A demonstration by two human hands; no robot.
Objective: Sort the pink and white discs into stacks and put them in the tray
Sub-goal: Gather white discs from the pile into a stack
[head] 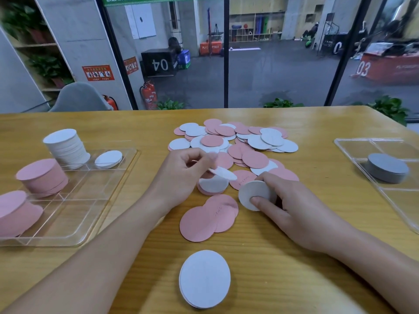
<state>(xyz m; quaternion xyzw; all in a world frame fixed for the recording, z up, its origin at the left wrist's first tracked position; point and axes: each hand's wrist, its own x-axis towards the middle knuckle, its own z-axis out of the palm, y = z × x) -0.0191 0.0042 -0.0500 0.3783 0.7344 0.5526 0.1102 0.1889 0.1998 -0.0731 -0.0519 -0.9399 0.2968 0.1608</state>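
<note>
A loose pile of pink and white discs (238, 141) covers the middle of the table. My left hand (181, 175) pinches a white disc (223, 173), tilted just above a white disc lying flat (213, 184). My right hand (292, 205) grips a small stack of white discs (249, 191), thumb pressed on its face. Several pink discs (206, 220) overlap near me, and a low white stack (205, 277) lies at the front. The clear tray (74, 223) on the left holds a tall white stack (66, 147), a short white stack (108, 159) and two pink stacks (42, 177) (15, 214).
A second clear tray (385, 143) at the right holds a grey stack (386, 167). The wooden table (294, 257) ends at a glass wall behind the pile. A grey chair (79, 97) stands beyond the far left edge.
</note>
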